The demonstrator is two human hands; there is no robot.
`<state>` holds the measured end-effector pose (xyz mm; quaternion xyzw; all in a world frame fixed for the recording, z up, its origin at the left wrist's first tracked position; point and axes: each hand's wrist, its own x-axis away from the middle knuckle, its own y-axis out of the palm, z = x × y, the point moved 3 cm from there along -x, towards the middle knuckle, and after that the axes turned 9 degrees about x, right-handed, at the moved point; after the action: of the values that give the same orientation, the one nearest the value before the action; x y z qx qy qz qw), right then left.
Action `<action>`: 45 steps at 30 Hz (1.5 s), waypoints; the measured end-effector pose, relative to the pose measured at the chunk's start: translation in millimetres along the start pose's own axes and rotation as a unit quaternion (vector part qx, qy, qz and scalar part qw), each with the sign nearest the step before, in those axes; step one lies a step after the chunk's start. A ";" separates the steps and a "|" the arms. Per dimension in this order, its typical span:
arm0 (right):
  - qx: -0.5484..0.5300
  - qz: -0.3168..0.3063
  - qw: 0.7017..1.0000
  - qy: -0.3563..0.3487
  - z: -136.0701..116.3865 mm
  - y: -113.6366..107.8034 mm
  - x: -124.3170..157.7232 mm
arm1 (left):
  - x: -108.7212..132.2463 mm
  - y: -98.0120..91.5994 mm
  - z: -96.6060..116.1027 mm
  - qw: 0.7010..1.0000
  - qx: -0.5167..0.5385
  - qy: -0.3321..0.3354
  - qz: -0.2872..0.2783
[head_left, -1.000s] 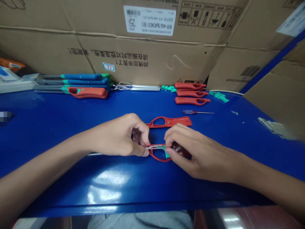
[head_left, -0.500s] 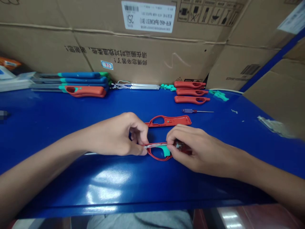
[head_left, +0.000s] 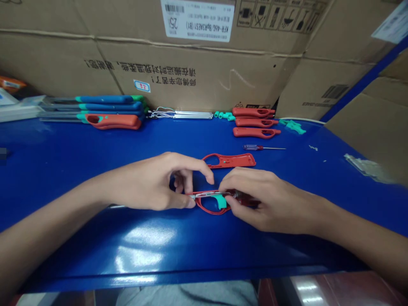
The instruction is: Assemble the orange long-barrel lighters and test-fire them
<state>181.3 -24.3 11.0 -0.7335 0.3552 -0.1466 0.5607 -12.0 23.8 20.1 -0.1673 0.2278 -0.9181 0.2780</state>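
Between my hands lies an opened red stick lighter (head_left: 212, 212), its teal trigger (head_left: 222, 202) and thin wires (head_left: 204, 195) showing in the half shell. My left hand (head_left: 162, 182) pinches its nozzle end between thumb and fingers, with the index finger raised and curved over the gap. A bit of metal tube (head_left: 116, 206) pokes out under the left wrist. My right hand (head_left: 267, 197) is closed at the handle end, thumb and fingertips on the shell and wires. The handle's inside is mostly covered by that hand. Just behind lies the other red half shell (head_left: 239, 160).
A screwdriver (head_left: 253, 147) lies beyond my right hand. Along the back are assembled lighters (head_left: 114, 122), metal tubes with wires (head_left: 194, 115), teal caps (head_left: 228, 115), red shells (head_left: 255, 133) and teal triggers (head_left: 293, 126). Clear plastic parts (head_left: 363, 165) sit right. Cardboard (head_left: 204, 55) walls the back.
My left index finger has lifted off the lighter and stretched to the right. The right fingertips have shifted slightly left along the wires. The lighter has moved slightly left.
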 end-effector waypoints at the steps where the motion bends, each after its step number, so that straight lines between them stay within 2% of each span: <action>1: -0.001 -0.003 1.000 -0.003 0.1 0.6 -0.1 | 0.2 -0.1 0.9 1.000 -0.002 0.012 -0.006; 7: -0.012 0.005 0.999 -0.033 3.0 3.3 0.2 | -1.0 -0.9 3.2 0.999 -0.008 0.036 -0.032; 12: 0.025 -0.033 0.998 -0.046 4.9 4.4 2.0 | -0.5 -0.5 3.9 0.998 -0.025 0.049 -0.039; 16: 0.036 -0.035 0.998 -0.045 4.5 4.4 2.7 | 0.9 -0.3 1.8 0.997 -0.037 0.049 -0.048; 25: 0.023 -0.045 0.998 -0.030 4.6 5.8 2.5 | 0.8 0.1 0.4 0.996 -0.047 0.052 -0.056; 33: -0.001 -0.025 1.000 -0.012 0.3 5.1 -0.2 | -0.7 -1.2 -0.7 0.996 -0.057 0.051 -0.047; 42: 0.029 -0.028 0.998 0.050 -5.0 0.8 0.6 | -0.2 -0.8 -1.3 0.996 -0.056 0.040 -0.047; 45: 0.035 -0.026 0.998 0.039 -5.9 0.2 1.2 | 0.0 -1.1 -1.9 0.997 -0.047 0.046 -0.047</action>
<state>178.5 -29.4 12.6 -0.7164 0.3524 -0.2023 0.5672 -13.4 25.2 19.1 -0.1486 0.2751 -0.9250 0.2160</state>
